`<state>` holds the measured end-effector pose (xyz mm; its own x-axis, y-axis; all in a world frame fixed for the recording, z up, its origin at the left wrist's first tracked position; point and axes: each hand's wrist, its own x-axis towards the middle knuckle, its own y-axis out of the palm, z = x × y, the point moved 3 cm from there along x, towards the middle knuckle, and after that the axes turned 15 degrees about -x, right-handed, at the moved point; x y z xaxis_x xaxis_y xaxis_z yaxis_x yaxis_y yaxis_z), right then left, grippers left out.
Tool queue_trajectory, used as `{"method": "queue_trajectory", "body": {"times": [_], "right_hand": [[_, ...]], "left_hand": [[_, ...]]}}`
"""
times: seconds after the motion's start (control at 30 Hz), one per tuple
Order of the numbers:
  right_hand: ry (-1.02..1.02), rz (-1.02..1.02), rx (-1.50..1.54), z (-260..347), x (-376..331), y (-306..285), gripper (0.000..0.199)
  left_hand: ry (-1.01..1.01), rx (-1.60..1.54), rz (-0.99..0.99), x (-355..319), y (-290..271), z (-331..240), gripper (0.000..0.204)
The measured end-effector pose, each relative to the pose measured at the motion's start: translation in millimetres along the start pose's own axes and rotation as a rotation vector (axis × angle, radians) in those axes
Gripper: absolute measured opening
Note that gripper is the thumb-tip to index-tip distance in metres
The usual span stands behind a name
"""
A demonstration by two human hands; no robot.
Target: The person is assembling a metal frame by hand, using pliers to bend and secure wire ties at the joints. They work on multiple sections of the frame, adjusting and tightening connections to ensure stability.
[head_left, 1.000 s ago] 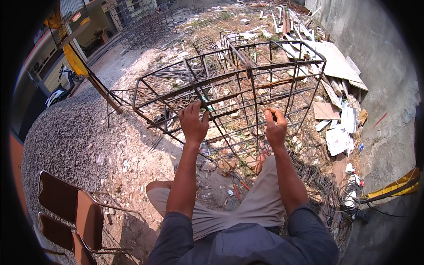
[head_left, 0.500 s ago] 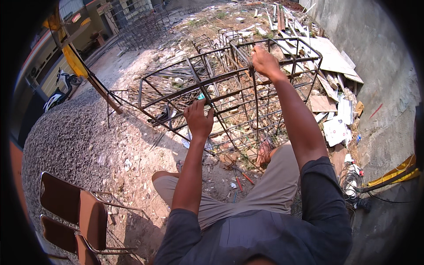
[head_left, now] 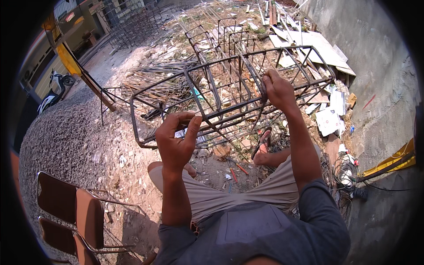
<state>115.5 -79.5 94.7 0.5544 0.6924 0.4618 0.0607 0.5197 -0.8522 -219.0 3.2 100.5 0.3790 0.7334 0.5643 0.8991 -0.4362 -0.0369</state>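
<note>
A long cage of dark steel reinforcing bar (head_left: pixel 236 107) lies crosswise in front of me, with square hoops along it. My left hand (head_left: pixel 176 139) is at its near side, left of the middle. The thumb and index finger curve toward each other with their tips close together by a hoop; anything between them is too small to make out. My right hand (head_left: pixel 279 92) is closed farther right, by the upper bar. From its fingers a bundle of thin dark wire (head_left: pixel 261 108) hangs down across the cage.
Pliers with red handles (head_left: pixel 232 172) lie on the ground between my feet. Loose rods (head_left: pixel 170 81) lie beyond the cage. Brown chairs (head_left: pixel 90 216) and a gravel heap (head_left: pixel 66 137) are at left. Scrap boards (head_left: pixel 329 57) and a concrete wall (head_left: pixel 375 66) stand at right.
The cage has tilted and come nearer to me. My left hand has shifted left and nearer, its thumb and finger now curled together. My right hand has moved right and lower, with the wire bundle.
</note>
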Motion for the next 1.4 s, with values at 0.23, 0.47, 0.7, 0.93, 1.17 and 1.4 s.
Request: {"method": "queue_trajectory", "body": {"times": [0.23, 0.47, 0.7, 0.93, 1.17, 1.4], "right_hand": [[0.003, 0.092, 0.130, -11, -56, -23, 0.025], [-0.071, 0.285, 0.184, -28, -88, -47, 0.021], [0.019, 0.173, 0.496, -41, 1, -101, 0.028], [0.078, 0.071, 0.433, -75, 159, -25, 0.025], [0.326, 0.239, 0.970, -32, 177, -31, 0.030], [0.384, 0.032, 1.075, -30, 145, -33, 0.031]], "left_hand": [[-0.508, -0.075, 0.108, -9, 22, 36, 0.090], [-0.696, -0.716, 0.001, -21, 50, 28, 0.063], [-0.761, -0.929, -0.366, -49, 68, 29, 0.038], [-0.746, -0.796, -0.354, -96, 75, 24, 0.038], [-0.806, -0.712, -0.297, -118, 69, 15, 0.041], [-0.786, -0.687, -0.106, -145, 59, 11, 0.041]]}}
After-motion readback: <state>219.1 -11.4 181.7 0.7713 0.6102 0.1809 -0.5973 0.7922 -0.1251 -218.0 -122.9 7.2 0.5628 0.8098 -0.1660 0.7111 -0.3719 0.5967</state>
